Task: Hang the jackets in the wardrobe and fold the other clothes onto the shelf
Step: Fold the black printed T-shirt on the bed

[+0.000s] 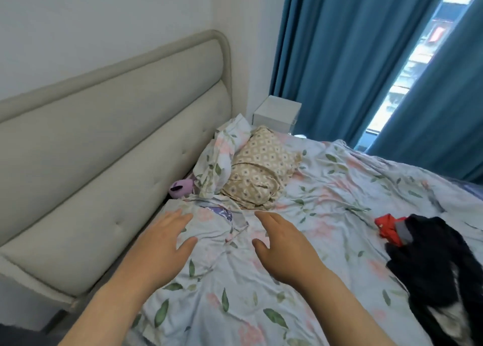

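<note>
At the bottom of the frame your two bare forearms reach forward over the rumpled pale blue floral bedsheet (326,189). Your left hand (162,243) is at lower centre-left and your right hand (285,251) at lower centre. Both are palm down with fingers straight and a little spread, gripping nothing. Whether they touch the sheet, you cannot tell. At the right edge, well apart from your right hand, a crumpled black fabric garment (431,267) lies on the sheet, touching a small bunched red cloth garment (386,228) at its upper left. Whether either is a jacket is unclear. Beyond your hands, at centre, a beige diamond-patterned pillow (261,170) leans against a floral-cased pillow (222,157). A small lilac object (180,187) sits by the padded grey-beige headboard (104,149). Farther off stand a white bedside cabinet (277,113) and teal curtains (339,58).
</note>
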`<state>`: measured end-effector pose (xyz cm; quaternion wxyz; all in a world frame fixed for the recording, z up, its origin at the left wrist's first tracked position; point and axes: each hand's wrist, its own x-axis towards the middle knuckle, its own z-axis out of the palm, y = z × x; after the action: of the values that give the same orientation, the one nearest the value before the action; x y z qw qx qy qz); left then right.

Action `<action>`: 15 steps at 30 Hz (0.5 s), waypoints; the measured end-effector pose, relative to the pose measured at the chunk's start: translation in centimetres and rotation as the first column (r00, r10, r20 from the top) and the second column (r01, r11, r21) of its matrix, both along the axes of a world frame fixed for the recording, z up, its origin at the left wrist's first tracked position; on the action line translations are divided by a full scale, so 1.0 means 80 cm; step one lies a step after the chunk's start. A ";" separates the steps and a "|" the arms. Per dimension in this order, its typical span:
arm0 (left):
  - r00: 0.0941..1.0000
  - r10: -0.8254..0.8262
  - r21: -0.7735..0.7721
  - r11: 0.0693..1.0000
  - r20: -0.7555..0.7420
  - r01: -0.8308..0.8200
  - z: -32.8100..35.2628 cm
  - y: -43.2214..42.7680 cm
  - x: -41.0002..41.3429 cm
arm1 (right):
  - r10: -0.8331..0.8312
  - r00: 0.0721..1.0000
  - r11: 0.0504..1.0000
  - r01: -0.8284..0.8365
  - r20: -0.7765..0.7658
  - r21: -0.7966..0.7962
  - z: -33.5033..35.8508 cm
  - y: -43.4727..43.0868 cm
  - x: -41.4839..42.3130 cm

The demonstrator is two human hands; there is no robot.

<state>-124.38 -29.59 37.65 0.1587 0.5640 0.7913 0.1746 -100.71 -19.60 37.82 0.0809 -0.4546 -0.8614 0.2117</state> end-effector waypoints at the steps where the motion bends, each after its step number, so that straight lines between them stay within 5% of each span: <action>1: 0.999 -0.032 0.005 0.999 0.019 0.032 0.000 0.007 0.006 | -0.043 0.999 0.999 0.043 0.023 -0.007 0.003 -0.003 0.014; 15: 0.876 -0.458 0.001 0.886 0.147 0.463 -0.011 0.046 0.114 | -0.454 0.864 0.885 0.465 0.218 0.005 0.025 -0.113 0.162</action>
<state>-115.24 -25.94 36.78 0.2618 0.7193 0.6238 0.1581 -87.76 -28.67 39.80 0.0255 -0.6684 -0.7266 0.1569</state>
